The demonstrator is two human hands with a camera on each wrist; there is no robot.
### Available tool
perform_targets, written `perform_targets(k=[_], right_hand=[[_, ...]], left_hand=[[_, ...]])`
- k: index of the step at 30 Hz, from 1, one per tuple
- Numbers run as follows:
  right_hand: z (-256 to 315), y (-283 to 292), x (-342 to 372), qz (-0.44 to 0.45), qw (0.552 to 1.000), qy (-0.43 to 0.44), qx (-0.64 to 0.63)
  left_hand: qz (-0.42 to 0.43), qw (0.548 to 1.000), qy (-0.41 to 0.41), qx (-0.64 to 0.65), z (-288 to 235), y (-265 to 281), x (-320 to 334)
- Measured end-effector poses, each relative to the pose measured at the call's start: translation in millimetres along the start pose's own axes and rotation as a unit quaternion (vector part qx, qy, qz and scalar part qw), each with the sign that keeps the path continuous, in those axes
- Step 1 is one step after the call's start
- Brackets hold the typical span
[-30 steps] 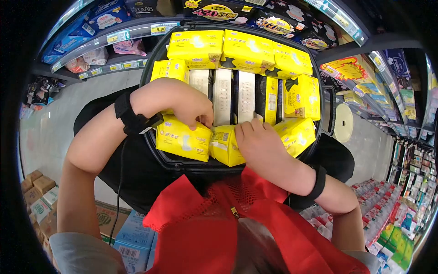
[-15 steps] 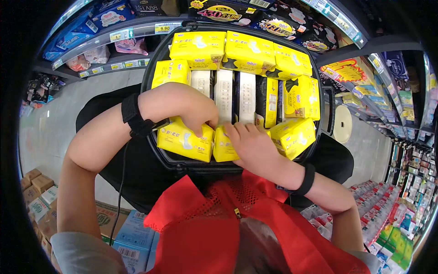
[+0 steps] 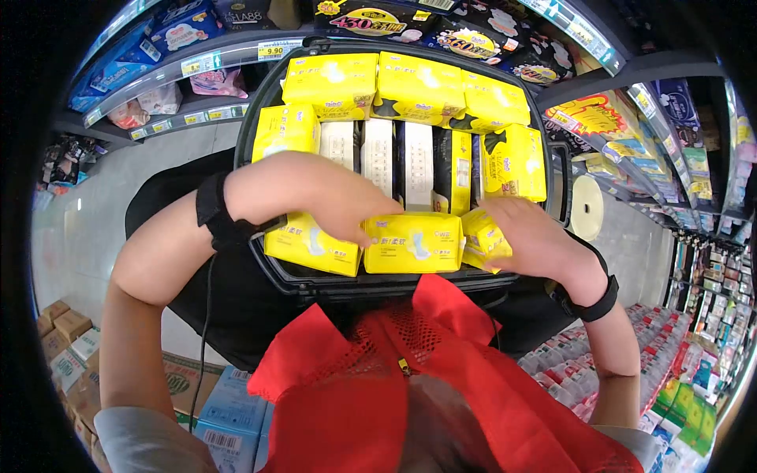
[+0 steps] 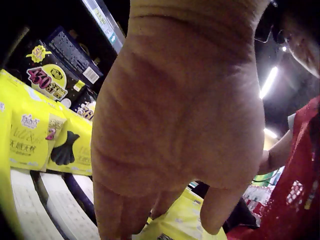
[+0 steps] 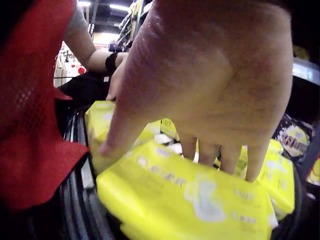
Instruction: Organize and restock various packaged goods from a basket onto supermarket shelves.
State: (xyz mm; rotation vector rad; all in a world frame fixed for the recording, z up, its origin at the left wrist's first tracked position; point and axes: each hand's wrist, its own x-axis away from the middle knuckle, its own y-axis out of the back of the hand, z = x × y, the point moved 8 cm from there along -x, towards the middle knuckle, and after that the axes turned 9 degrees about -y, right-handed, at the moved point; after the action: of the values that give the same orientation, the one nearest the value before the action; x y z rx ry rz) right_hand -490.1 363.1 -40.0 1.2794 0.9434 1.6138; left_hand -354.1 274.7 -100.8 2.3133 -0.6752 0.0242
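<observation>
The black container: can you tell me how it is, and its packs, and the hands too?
Black container: open on top, packed with packs
Front middle yellow pack: closed, picture showing
White-sided packs: on edge, in a row
Left hand: fingers straight, touching
Right hand: gripping front right yellow pack

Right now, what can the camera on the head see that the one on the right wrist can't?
Only the head camera shows the blue cartons on the floor and the 9.90 price label. Only the right wrist camera shows the ceiling lights and the palm of the right hand. Both show yellow packs, the black case and red clothing.
</observation>
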Motion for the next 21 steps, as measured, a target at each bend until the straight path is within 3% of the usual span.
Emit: perform_targets(k=[2,3,6,13,21], right_hand=[[-6.5,-22.1,10.7,0.050,0.994,0.038,0.086],[-7.9,-24.0,11.9,0.038,0.995,0.030,0.084],[-5.6,-30.5,6.2,0.073,0.988,0.035,0.130],[0.2,-39.2,4.5,0.043,0.998,0.041,0.018],[6.5,-31.0,2.7,0.047,0.998,0.028,0.014]], left_hand=[[0.061,0.998,0.029,0.006,-6.5,-14.4,-9.4],[0.082,0.993,0.085,0.004,-7.3,-17.0,-10.2],[0.091,0.986,0.133,0.035,-5.8,-23.1,-18.7],[0.087,0.989,0.116,0.005,-4.1,-27.7,-28.4],[0.078,0.986,0.146,0.009,-11.9,-20.6,-23.8]])
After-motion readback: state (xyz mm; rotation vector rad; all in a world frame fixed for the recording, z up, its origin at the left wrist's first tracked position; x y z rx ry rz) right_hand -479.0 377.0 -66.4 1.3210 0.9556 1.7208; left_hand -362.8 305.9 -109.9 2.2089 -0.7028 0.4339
